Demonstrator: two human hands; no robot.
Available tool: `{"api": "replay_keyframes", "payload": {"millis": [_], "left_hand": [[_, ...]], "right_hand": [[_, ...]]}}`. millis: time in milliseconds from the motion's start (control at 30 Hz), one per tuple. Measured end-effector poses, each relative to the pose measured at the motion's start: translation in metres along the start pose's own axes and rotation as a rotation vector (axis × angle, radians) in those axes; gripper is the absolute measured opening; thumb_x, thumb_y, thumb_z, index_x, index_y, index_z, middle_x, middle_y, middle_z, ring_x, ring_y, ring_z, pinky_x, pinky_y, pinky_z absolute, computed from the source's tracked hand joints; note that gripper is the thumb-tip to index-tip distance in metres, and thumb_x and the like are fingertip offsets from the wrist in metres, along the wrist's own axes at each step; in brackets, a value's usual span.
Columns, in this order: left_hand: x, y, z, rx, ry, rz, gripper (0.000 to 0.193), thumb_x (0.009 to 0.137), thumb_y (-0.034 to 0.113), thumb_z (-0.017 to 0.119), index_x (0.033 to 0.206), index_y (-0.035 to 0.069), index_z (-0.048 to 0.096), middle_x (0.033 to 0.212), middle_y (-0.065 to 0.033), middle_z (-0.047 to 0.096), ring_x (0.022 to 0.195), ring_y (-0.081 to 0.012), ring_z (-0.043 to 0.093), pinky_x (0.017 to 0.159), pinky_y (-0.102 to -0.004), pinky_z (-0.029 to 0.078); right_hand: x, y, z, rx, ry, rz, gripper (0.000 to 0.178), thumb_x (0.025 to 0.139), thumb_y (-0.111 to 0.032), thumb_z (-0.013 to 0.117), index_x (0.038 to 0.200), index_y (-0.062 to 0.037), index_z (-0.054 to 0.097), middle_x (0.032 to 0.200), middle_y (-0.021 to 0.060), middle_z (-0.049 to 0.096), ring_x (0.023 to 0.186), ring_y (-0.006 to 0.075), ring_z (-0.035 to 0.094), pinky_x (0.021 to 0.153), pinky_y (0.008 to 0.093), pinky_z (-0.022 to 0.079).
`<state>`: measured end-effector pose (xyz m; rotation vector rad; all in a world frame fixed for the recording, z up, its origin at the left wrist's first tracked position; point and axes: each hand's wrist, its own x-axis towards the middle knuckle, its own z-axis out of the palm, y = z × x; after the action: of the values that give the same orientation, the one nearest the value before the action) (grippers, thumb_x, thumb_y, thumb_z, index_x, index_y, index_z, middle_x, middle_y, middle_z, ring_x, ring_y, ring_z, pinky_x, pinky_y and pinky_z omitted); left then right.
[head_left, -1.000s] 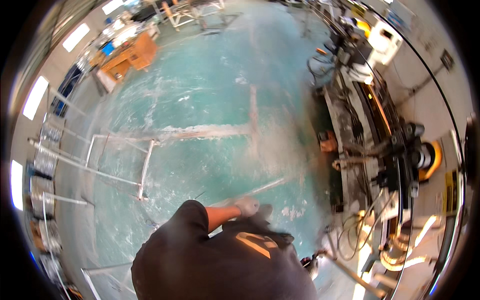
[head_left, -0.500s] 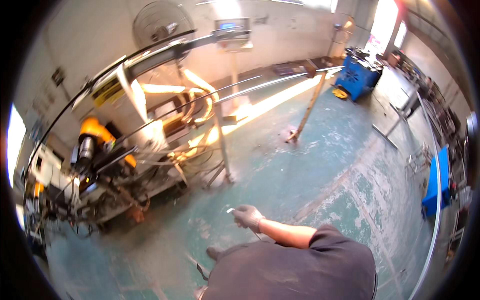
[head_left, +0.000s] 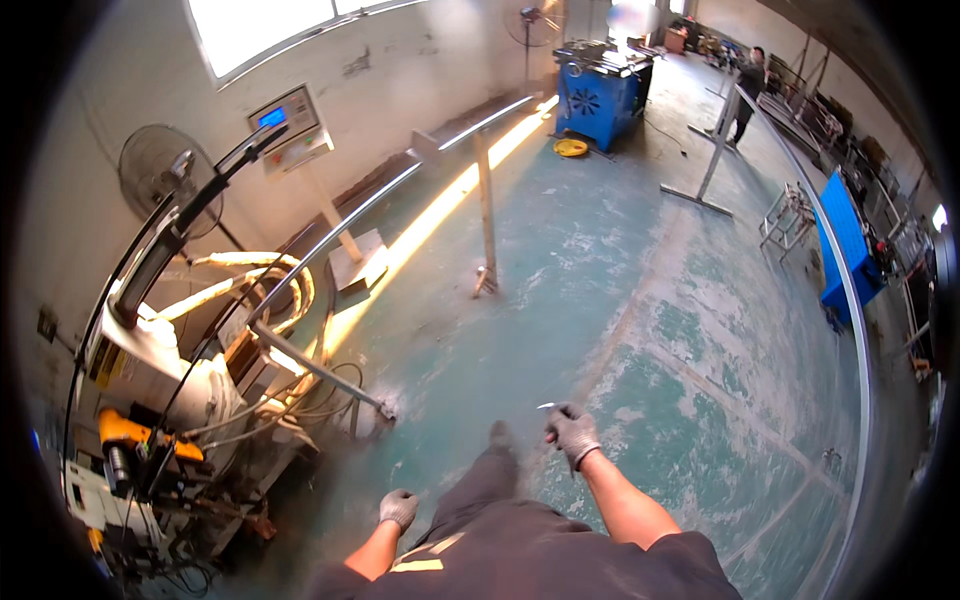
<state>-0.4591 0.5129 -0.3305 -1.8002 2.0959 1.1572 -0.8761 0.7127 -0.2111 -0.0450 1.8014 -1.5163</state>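
Observation:
My right hand (head_left: 573, 437), in a grey work glove, is closed around a slim object with a pale, shiny tip (head_left: 546, 406). The tip sticks out past the thumb side; the rest is hidden by the glove, and I cannot tell its kind. Lower and to the left, my left hand (head_left: 398, 508), gloved too, hangs beside my leg. Its back is toward me and its fingers curl out of sight; nothing shows in it. Both hands are above the worn green floor (head_left: 520, 350), touching nothing else.
On the left stands a machine with an orange motor (head_left: 145, 437) and loose hoses. A long metal tube (head_left: 340, 227) runs from it past an upright post (head_left: 487, 200). Farther off are a control box (head_left: 290, 128), a blue machine (head_left: 600, 98) and a person (head_left: 745, 95). Another long tube (head_left: 850, 290) curves along the right.
The view has swung right, so the left machine sits farther left. My left hand now shows at the lower left. My right hand still grips the slim object, now farther right in view.

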Motion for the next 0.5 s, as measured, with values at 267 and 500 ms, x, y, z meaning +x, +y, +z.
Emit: {"api": "replay_keyframes", "payload": {"millis": [267, 500], "left_hand": [[0.186, 0.252, 0.074, 0.224, -0.204, 0.196, 0.043, 0.092, 0.035, 0.065, 0.12, 0.008, 0.085, 0.128, -0.0245, 0.077, 0.125, -0.0422, 0.073, 0.111, -0.0466, 0.056], [0.274, 0.49, 0.096, 0.279, -0.344, 0.418, 0.044, 0.096, 0.035, 0.064, 0.126, 0.008, 0.081, 0.122, -0.0231, 0.08, 0.118, -0.0396, 0.077, 0.105, -0.046, 0.059]], "right_hand": [[0.13, 0.005, -0.195, -0.058, 0.548, 0.157, 0.019, 0.103, -0.021, 0.072, 0.104, -0.0028, 0.073, 0.079, 0.0065, 0.074, 0.059, 0.0151, 0.071, 0.051, 0.033, 0.052], [0.133, 0.177, -0.352, -1.266, -0.036, 0.711, 0.022, 0.102, -0.019, 0.064, 0.093, -0.003, 0.077, 0.082, 0.0144, 0.078, 0.065, 0.0235, 0.074, 0.059, 0.0412, 0.056]]}}
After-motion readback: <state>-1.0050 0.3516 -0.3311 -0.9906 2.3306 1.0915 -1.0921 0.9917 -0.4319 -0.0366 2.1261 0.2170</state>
